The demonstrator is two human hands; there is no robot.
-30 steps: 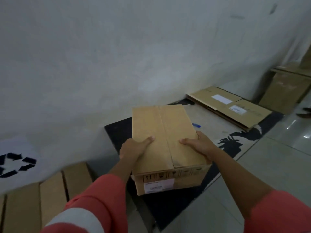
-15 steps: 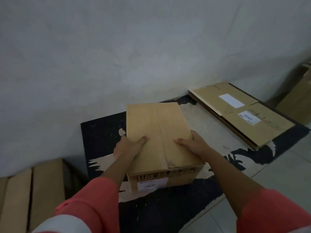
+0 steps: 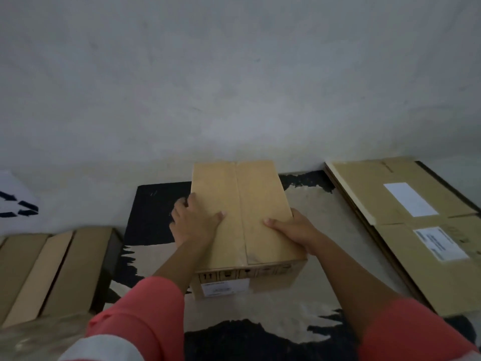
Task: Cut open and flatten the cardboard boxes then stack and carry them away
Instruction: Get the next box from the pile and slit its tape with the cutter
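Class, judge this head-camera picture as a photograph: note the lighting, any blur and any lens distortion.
Head view: light is dim and even, with no glare on the wall or box. Head view: the print on the box's label is too soft to read. Head view: wide-angle stretch splays the flattened cardboard at the right edge.

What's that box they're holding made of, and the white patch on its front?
The box looks like plain brown cardboard with a matte finish: tan colour, folded flaps, a centre seam. The white patch is probably a stuck-on paper label, flat and pale with faint dark print, too blurred to read.
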